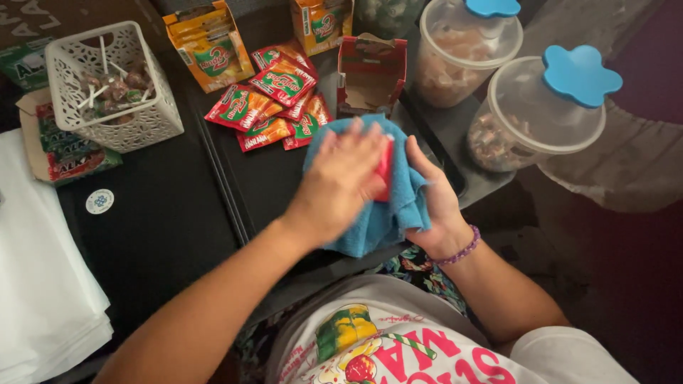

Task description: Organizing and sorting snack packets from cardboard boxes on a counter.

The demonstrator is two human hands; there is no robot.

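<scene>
The left hand point(341, 181) presses flat, fingers spread, on a blue cloth point(377, 220) wrapped round a red object point(385, 171). The right hand point(437, 203) cups the cloth from beneath, its grip closed on it, above the dark surface point(163, 227).

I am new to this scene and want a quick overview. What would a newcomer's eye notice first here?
First, the two hands in the middle: the left hand presses on a blue cloth wrapped around a red thing, and the right hand grips the cloth from the side. Next, two clear jars with blue lids stand at the upper right. A white basket of lollipops sits at the upper left.
</scene>
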